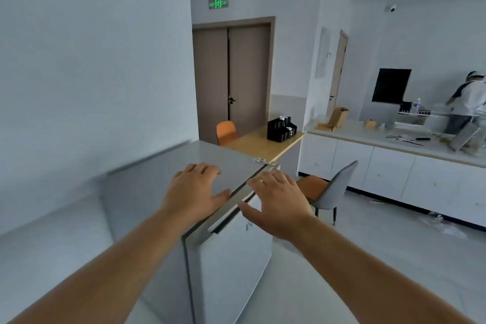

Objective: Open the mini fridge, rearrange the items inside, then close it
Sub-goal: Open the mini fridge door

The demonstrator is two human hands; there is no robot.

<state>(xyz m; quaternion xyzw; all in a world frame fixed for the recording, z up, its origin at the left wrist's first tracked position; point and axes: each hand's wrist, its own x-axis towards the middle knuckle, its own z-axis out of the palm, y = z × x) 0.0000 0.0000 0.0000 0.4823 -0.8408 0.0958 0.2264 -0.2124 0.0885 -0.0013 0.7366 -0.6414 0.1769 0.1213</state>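
Observation:
The grey mini fridge [163, 166] stands in front of me against the left wall. Its door [231, 258] looks shut, so the inside is hidden. My left hand [194, 189] lies flat on the fridge top near the front edge, fingers spread. My right hand [276, 197] hovers open over the top edge of the door, by the recessed handle slot [223, 221], holding nothing.
Right of the fridge stand a grey chair with an orange seat [331, 189] and a wooden table [265, 144] bearing a black organizer [281, 130]. White counter cabinets [394, 171] run along the right, where another person [468, 102] stands. Brown double doors [231, 79] are behind.

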